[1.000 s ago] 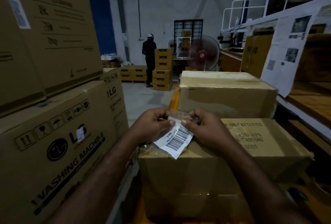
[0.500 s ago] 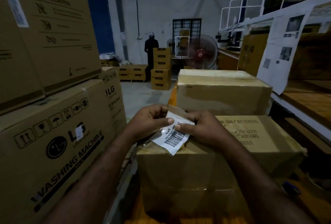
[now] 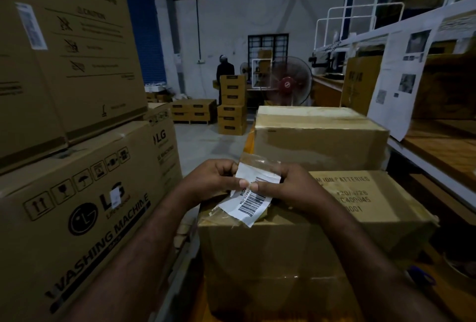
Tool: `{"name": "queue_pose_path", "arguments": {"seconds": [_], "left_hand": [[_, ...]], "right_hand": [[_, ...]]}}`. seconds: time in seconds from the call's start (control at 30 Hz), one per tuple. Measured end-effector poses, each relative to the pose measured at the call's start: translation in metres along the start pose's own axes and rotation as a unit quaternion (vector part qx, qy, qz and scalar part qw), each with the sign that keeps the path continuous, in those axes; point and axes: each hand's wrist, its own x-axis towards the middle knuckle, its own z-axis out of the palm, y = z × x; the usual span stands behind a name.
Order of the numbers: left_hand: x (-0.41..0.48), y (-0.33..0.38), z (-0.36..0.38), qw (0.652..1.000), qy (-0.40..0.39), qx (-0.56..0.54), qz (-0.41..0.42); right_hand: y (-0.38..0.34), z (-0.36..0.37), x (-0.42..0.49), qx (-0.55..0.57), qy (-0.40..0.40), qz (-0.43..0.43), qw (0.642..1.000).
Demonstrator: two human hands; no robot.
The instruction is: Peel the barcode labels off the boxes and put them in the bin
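Since the earlier frame, the white paper barcode label (image 3: 253,204) has come further up between the thumbs, and its top strip now shows with crinkled clear tape (image 3: 257,163) behind it. The left hand (image 3: 216,182) pinches it from nine o'clock and the right hand (image 3: 291,190) from three o'clock, above the brown cardboard box (image 3: 270,257) at six o'clock. Peeling looks done. Next comes carrying the label to the bin, which is not in view.
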Motion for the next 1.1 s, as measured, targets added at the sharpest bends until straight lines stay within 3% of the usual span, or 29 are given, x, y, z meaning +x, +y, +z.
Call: {"name": "queue_pose_path", "arguments": {"seconds": [0.3,0.5,0.73,0.93,1.1], "left_hand": [[0.003,-0.004,-0.005,0.999,-0.004,-0.051,0.014],[0.005,-0.006,-0.006,0.998,-0.006,-0.066,0.021],[0.012,-0.003,-0.011,0.996,-0.060,0.053,-0.027],[0.014,-0.003,-0.014,0.997,-0.071,0.026,-0.036],[0.012,-0.002,-0.016,0.997,-0.068,-0.002,-0.030]], "right_hand": [[0.000,-0.001,0.004,-0.028,-0.060,0.016,0.998],[0.001,-0.004,0.006,-0.027,-0.053,0.011,0.998],[-0.001,-0.006,0.003,-0.021,-0.038,-0.006,0.999],[0.000,-0.007,0.005,0.010,-0.025,-0.025,0.999],[0.003,-0.004,0.010,0.016,-0.062,-0.001,0.998]]}}
